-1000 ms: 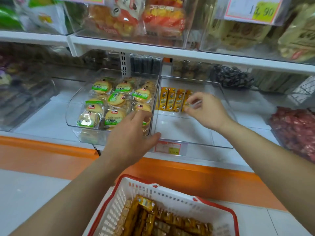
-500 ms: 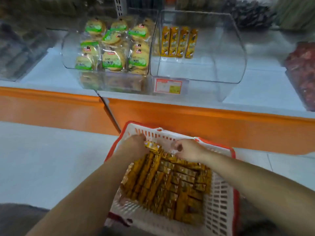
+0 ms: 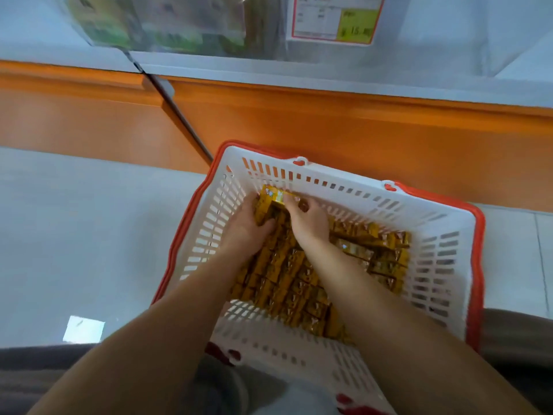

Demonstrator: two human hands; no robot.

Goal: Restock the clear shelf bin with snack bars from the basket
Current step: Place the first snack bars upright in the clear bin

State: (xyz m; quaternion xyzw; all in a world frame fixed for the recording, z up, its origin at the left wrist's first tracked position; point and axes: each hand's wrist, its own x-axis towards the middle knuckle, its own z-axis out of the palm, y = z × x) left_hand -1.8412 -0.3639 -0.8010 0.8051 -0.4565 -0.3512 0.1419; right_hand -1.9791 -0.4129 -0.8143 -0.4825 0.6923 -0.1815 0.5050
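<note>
A white basket with a red rim stands on the floor below the shelf, holding several yellow snack bars. Both my hands are down inside it at its far left corner. My left hand curls around a small bunch of bars. My right hand pinches the top end of the same bunch with its fingertips. The clear shelf bin shows only as its lower front with a price label at the top edge; its inside is out of view.
An orange shelf front runs across above the basket. A neighbouring clear bin of green-labelled packs sits top left. Pale floor tiles lie to the left, with a white paper scrap. My knees show dark at the bottom corners.
My hands left the shelf bin and dropped into the basket, then closed on a bunch of bars at its far corner. The view tilted down, so the bins slid out of sight.
</note>
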